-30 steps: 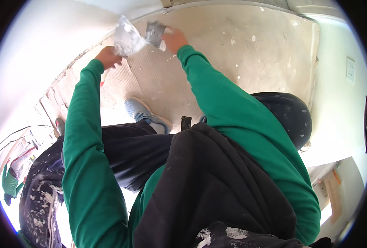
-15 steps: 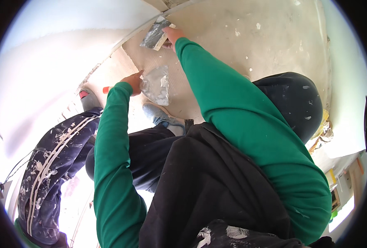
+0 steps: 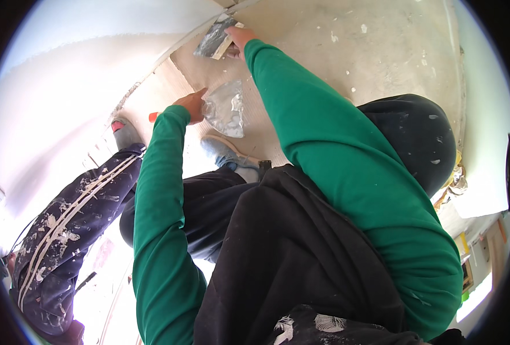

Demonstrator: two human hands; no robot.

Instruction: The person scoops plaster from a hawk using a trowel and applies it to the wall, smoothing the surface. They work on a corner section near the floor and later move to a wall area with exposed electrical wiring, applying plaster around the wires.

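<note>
My left hand (image 3: pixel 193 106) grips a wide metal putty knife (image 3: pixel 225 109) with an orange handle (image 3: pixel 154 117); pale smears mark its blade, which is held over the beige floor (image 3: pixel 381 57). Farther forward, my right hand (image 3: pixel 239 40) is closed on a smaller rectangular metal blade (image 3: pixel 212 39) with a pale edge, close to the joint at the foot of the white wall. The two tools are apart. My blue sneaker (image 3: pixel 220 150) is beneath the wide knife.
A co-worker's paint-spattered striped trouser leg (image 3: pixel 65 224) and grey shoe (image 3: pixel 124 135) are close on my left. White walls (image 3: pixel 77 75) border the floor on left and right (image 3: pixel 480 103). Yellow crumpled material (image 3: pixel 455 178) lies by my right knee.
Since a second ago, the wide knife in my left hand has moved right and down, away from the smaller blade. The co-worker's leg shows more. Over the last half second both hands rose slightly.
</note>
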